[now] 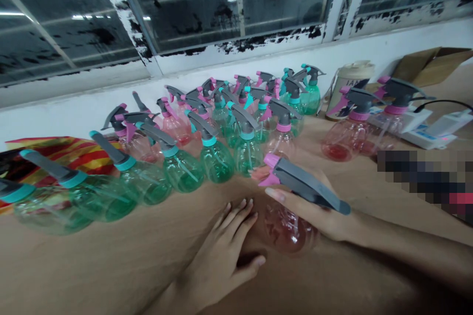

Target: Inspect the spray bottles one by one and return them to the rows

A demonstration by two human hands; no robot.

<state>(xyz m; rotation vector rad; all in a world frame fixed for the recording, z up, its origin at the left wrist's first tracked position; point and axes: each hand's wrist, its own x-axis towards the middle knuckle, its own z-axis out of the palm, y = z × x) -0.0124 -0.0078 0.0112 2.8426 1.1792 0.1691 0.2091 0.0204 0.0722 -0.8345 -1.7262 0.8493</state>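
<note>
A pink spray bottle [288, 231] with a grey and pink trigger head stands tilted a little on the wooden table [121, 266]. Around its neck, just under the trigger head, my right hand [321, 209] is closed. My left hand [225, 251] rests on the tabletop to the left of that bottle, fingers stretched out and thumb apart, holding nothing. Beyond the hands stand green spray bottles [218, 162] with turquoise collars in a slanting row. Behind these are several pink spray bottles [175, 128] with pink nozzles.
Two more pink spray bottles [340, 142] stand at the right, beside a white power strip [424, 138] with a cable. A cream container [349, 83] and an open cardboard box [428, 66] are against the wall. A red-yellow packet [70, 150] lies at left.
</note>
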